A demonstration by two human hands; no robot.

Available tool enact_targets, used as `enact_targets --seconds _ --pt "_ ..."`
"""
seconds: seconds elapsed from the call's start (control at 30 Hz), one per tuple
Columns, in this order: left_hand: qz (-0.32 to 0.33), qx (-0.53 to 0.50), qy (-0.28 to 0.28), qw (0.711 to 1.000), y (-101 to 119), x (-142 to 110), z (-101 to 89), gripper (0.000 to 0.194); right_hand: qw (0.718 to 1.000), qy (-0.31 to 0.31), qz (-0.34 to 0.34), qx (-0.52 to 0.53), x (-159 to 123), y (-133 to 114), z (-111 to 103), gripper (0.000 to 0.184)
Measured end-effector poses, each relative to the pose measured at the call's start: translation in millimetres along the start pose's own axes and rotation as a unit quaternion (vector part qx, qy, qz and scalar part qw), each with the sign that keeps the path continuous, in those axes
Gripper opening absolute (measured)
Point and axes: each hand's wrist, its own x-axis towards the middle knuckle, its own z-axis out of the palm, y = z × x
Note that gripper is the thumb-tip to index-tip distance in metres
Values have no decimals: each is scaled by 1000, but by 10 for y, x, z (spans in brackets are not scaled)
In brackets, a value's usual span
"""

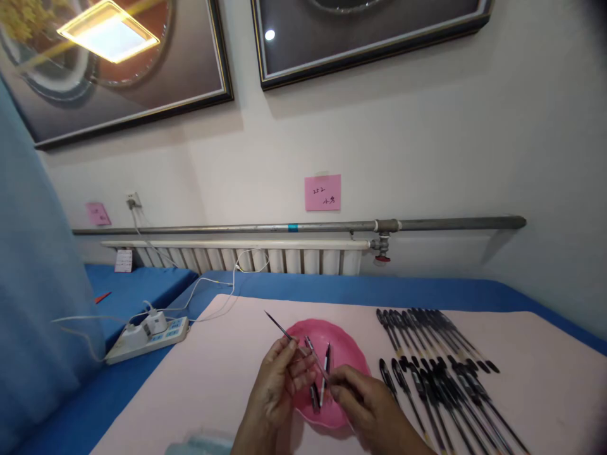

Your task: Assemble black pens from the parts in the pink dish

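Over a pink plate (353, 351), my left hand (277, 379) is closed around a thin pen refill (277, 323), its dark pointed end sticking up to the left. The fingers of my right hand (363, 401) pinch a slim clear pen barrel (320, 365), which slants up toward my left fingers. Whether refill and barrel touch is hard to make out. On the plate below lie several pen parts, among them a black-and-white pen piece (325, 370) and a short dark piece (314, 398). My hands partly cover the plate.
Two rows of black pens, a back row (427, 328) and a front row (446, 398), lie on the pink sheet (190, 373) to the right. A power strip (152, 338) with white cables is at left. Blurred pale-blue material (202, 443) shows at the bottom edge. A radiator (284, 259) stands behind.
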Motion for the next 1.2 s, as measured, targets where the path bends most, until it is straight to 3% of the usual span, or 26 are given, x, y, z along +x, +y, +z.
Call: enact_targets --seconds 0.43,0.7,0.93,1.1,1.2 --pt "-2 20 -30 999 -23 -11 8 24 999 -18 1 -40 -27 20 30 12" --pt "-3 53 -33 998 11 -48 63 25 999 4 1 -54 -40 14 26 13" --pt "-1 122 -77 990 -3 -103 106 26 999 17 11 25 -39 -30 35 16" --pt "28 156 -30 987 62 -51 26 32 986 41 103 128 1 26 -22 17" --pt "83 229 22 970 98 11 -65 26 974 54 124 182 19 75 -67 19"
